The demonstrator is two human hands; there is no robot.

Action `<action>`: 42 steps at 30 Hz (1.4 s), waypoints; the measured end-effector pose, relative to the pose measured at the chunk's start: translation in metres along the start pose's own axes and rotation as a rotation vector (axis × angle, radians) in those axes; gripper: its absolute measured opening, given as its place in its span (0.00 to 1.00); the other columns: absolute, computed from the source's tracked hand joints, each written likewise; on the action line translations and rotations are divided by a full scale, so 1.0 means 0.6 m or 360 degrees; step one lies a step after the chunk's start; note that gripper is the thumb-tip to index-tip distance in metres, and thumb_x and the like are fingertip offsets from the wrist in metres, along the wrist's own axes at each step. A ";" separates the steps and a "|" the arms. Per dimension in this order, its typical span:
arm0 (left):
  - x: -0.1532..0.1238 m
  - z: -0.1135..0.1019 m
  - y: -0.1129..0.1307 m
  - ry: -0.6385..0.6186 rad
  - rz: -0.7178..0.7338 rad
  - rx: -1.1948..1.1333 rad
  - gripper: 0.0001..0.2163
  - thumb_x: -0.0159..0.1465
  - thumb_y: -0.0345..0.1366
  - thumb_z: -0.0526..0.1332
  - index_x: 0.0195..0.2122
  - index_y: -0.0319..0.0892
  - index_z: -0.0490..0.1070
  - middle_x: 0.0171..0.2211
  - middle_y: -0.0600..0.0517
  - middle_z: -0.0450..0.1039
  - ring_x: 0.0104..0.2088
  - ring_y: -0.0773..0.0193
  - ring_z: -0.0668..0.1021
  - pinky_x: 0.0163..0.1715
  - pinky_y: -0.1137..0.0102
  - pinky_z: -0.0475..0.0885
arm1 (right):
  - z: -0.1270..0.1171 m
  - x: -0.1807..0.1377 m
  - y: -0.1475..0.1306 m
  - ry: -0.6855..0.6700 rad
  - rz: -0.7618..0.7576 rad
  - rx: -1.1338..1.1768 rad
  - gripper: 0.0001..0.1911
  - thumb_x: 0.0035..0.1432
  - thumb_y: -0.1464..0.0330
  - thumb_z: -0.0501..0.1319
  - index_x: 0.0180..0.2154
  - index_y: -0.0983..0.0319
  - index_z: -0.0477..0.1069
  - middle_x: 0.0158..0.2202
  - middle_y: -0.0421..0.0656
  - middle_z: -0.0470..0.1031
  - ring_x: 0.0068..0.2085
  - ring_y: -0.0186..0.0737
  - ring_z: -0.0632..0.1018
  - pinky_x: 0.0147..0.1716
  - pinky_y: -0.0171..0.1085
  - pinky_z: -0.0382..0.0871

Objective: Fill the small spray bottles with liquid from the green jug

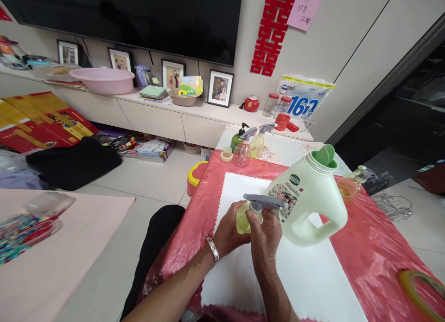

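A yellow spray bottle [242, 218] is being clasped by the left grip [227, 233], its grey sprayer [263, 202] pinched by the right grip [266, 238], midway along the surface [368, 252], where the open jug [309, 206] just beside risks being knocked over and spilled.

Both forearms are bare right to the edge of view. A broad, shiny silver bangle [212, 248] rings the wrist of the left hand [229, 233]. Black trousers [156, 241] cover the one visible leg.

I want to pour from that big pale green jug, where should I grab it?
Take the jug by its looped handle, coming from the right: the loop faces that side, with an open gap for fingers, while the body looks too wide for one hand. The left hand and right hand hold the spray bottle.
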State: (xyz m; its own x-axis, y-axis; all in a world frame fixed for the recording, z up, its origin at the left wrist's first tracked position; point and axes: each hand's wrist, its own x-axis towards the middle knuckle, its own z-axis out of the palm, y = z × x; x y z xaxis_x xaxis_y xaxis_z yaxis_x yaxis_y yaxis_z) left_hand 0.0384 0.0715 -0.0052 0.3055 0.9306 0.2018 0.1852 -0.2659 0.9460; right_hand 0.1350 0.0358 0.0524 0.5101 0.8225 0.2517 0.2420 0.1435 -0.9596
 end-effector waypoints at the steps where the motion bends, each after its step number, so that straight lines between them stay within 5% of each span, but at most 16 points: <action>1: 0.000 0.000 0.000 -0.0002 -0.0002 0.0010 0.39 0.47 0.40 0.76 0.58 0.46 0.60 0.54 0.43 0.70 0.52 0.48 0.77 0.51 0.52 0.75 | -0.001 0.001 -0.001 -0.0023 -0.0005 -0.0002 0.27 0.54 0.52 0.68 0.51 0.61 0.76 0.44 0.46 0.80 0.46 0.50 0.78 0.52 0.49 0.68; 8: 0.003 -0.001 0.012 0.0009 -0.0021 0.0029 0.38 0.47 0.40 0.75 0.56 0.44 0.59 0.54 0.41 0.71 0.52 0.46 0.78 0.50 0.50 0.76 | -0.010 -0.004 -0.007 -0.0205 -0.0030 0.0065 0.26 0.64 0.50 0.55 0.51 0.61 0.76 0.51 0.49 0.77 0.56 0.50 0.73 0.60 0.51 0.63; 19: 0.003 -0.004 0.015 -0.0005 -0.0096 -0.0013 0.39 0.44 0.40 0.77 0.56 0.43 0.60 0.54 0.41 0.71 0.51 0.46 0.78 0.50 0.51 0.75 | -0.003 0.002 0.002 -0.0078 -0.0001 0.0042 0.28 0.56 0.52 0.66 0.54 0.61 0.75 0.44 0.47 0.80 0.48 0.51 0.78 0.52 0.49 0.68; 25: 0.004 -0.003 0.021 -0.0011 -0.0123 0.0009 0.37 0.45 0.40 0.75 0.55 0.44 0.61 0.53 0.42 0.72 0.50 0.46 0.78 0.49 0.52 0.76 | -0.014 -0.002 -0.004 -0.0264 -0.0051 0.0051 0.26 0.63 0.51 0.58 0.54 0.61 0.74 0.52 0.49 0.77 0.59 0.51 0.71 0.61 0.50 0.61; 28: 0.004 -0.004 0.025 -0.0006 -0.0126 0.0003 0.38 0.46 0.40 0.75 0.55 0.43 0.59 0.53 0.40 0.72 0.51 0.45 0.78 0.49 0.51 0.75 | -0.015 -0.001 -0.009 -0.0294 -0.0042 0.0070 0.24 0.66 0.52 0.55 0.52 0.60 0.76 0.50 0.48 0.78 0.56 0.50 0.74 0.57 0.49 0.66; 37: 0.003 -0.003 0.008 -0.0009 -0.0073 -0.0008 0.39 0.45 0.39 0.77 0.57 0.43 0.61 0.54 0.41 0.71 0.52 0.47 0.78 0.50 0.53 0.75 | 0.000 -0.002 0.001 -0.0059 -0.0077 0.0011 0.23 0.60 0.53 0.63 0.52 0.60 0.76 0.45 0.47 0.80 0.48 0.49 0.78 0.53 0.47 0.68; 42: 0.002 -0.001 0.008 -0.0005 -0.0064 0.0020 0.38 0.46 0.39 0.76 0.57 0.43 0.62 0.54 0.42 0.71 0.52 0.47 0.78 0.50 0.52 0.75 | -0.007 -0.001 -0.001 -0.0181 -0.0129 -0.0035 0.25 0.61 0.51 0.60 0.51 0.61 0.76 0.50 0.49 0.78 0.60 0.54 0.70 0.61 0.52 0.60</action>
State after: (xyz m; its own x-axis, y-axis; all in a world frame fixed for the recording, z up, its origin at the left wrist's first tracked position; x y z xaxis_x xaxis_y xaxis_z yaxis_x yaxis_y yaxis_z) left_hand 0.0390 0.0715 0.0000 0.3007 0.9397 0.1629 0.2091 -0.2316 0.9501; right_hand 0.1378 0.0329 0.0535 0.3914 0.8661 0.3111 0.2974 0.2008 -0.9334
